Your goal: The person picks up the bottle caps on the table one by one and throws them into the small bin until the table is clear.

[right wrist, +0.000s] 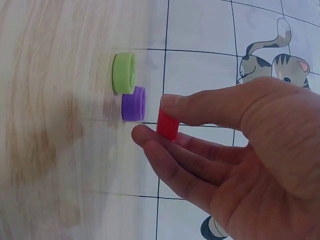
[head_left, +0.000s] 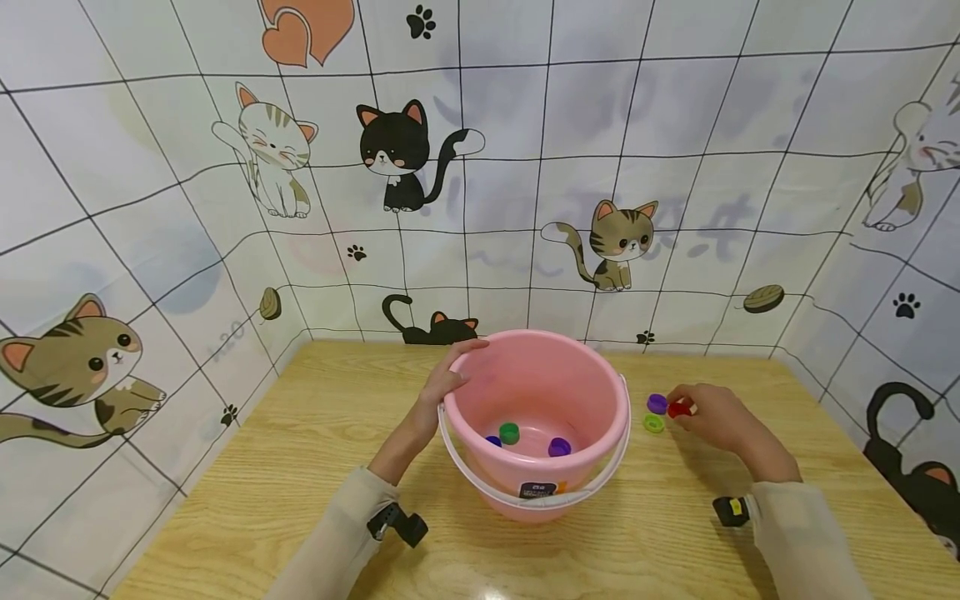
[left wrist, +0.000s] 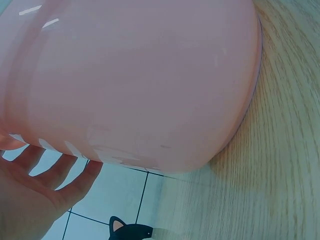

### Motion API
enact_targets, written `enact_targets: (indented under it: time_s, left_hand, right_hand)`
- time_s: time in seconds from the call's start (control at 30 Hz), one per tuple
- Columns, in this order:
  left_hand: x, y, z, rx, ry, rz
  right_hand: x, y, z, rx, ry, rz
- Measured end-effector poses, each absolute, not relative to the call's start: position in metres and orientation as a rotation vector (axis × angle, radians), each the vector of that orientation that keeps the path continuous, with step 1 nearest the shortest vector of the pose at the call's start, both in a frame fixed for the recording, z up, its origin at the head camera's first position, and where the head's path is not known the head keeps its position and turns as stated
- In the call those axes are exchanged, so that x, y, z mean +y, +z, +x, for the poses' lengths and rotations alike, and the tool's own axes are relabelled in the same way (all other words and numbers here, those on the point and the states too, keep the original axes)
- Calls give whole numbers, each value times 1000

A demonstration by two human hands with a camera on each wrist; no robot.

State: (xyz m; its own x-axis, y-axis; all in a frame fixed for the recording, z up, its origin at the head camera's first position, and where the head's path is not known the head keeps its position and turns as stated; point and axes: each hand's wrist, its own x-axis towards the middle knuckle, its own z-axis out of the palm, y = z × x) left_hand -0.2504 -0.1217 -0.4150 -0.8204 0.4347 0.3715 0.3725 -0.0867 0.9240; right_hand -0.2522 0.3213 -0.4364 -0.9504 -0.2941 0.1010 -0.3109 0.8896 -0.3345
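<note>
A pink bucket (head_left: 536, 479) with a white handle stands on the wooden table. My left hand (head_left: 442, 387) grips its rim at the left; in the left wrist view the fingers of that hand (left wrist: 37, 192) lie against the bucket's side (left wrist: 135, 85). To the right of the bucket, my right hand (head_left: 716, 417) pinches a red cap (head_left: 678, 410). The right wrist view has the red cap (right wrist: 167, 122) between thumb and fingers of the right hand (right wrist: 235, 145). Beside it on the table are a purple cap (head_left: 657, 403) and a light green cap (head_left: 654, 423).
Inside the bucket lie a green cap (head_left: 509, 433), a purple cap (head_left: 559, 447) and a blue cap (head_left: 492, 440), partly hidden by the rim. A white sheet with cat drawings (head_left: 502, 208) rises behind the table (head_left: 337, 392) and at both sides.
</note>
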Motion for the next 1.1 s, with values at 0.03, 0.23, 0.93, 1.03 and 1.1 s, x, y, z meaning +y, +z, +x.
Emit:
enact_targets:
  time_s: [0.03,0.23,0.93,1.03,1.1]
  left_hand:
    - [-122,-415,-250,2094,2086,924]
    - [-122,-415,-249,2099,2086,922]
    - [-122,-414,-250,2091,2070,925]
    - [-122,-414,-250,2088,2072,920]
    - [-122,-414,-250,2090,2072,920]
  right_hand:
    - [320,-435,-252,-3013,547,483]
    - [315,-431,-250,-3022,554,496]
    - [312,-429,-250,-3002,527,557]
    - [312,-429,-250,-3002,524,556]
    - [311,-429,-250,-2997,523,558]
